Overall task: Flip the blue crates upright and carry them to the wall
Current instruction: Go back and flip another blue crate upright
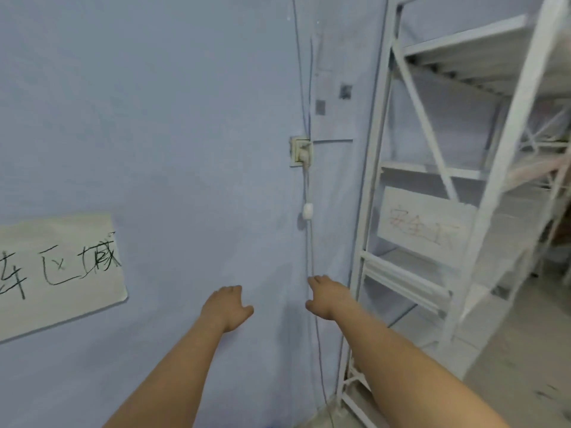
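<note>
A paper sign (58, 273) hangs on the wall (170, 118), left of the shelving rack (432, 211).

The wall (173, 118) looks like matt, smooth painted plaster in pale blue. At left a sheet of paper (58, 273) with inked handwriting lies flat on it. The shelving rack (432, 168) at right is white-painted metal, faintly glossy, carrying a matt paper sign (423, 225). The socket (300, 151) is worn, yellowed plastic
</note>
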The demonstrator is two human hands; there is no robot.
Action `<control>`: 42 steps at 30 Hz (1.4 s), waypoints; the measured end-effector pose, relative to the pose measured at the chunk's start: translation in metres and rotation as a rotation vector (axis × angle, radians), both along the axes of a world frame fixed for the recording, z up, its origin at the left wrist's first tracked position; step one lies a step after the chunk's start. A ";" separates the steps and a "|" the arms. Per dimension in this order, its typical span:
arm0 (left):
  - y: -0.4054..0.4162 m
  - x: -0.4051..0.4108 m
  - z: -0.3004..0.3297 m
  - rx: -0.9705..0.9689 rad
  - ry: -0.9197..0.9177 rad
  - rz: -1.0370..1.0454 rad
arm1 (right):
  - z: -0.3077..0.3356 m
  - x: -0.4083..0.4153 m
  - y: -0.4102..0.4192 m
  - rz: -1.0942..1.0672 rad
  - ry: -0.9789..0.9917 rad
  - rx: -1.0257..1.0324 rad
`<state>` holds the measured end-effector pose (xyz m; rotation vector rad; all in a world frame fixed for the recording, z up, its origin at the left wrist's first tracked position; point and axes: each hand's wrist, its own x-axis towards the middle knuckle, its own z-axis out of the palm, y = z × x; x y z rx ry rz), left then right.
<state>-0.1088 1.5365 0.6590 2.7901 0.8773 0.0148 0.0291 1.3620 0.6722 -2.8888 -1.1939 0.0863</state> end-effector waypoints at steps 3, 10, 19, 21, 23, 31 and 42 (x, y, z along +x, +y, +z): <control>-0.039 0.019 0.023 0.016 -0.034 -0.141 | 0.017 -0.012 -0.048 -0.112 -0.027 -0.029; -0.177 0.038 0.040 0.010 -0.056 -0.442 | 0.043 -0.047 -0.183 -0.347 -0.076 -0.014; -0.416 0.053 0.057 0.061 -0.085 -0.708 | 0.054 -0.095 -0.428 -0.632 -0.089 0.009; -0.490 0.046 0.046 0.060 -0.063 -0.817 | 0.050 -0.110 -0.486 -0.694 -0.078 0.001; -0.558 0.035 0.040 0.068 -0.036 -0.914 | 0.044 -0.125 -0.541 -0.762 -0.058 -0.014; -0.694 0.026 0.037 0.141 -0.059 -1.040 | 0.025 -0.169 -0.696 -0.962 0.016 -0.052; -0.786 0.097 0.012 0.186 -0.013 -1.165 | 0.008 -0.117 -0.764 -1.045 0.019 -0.037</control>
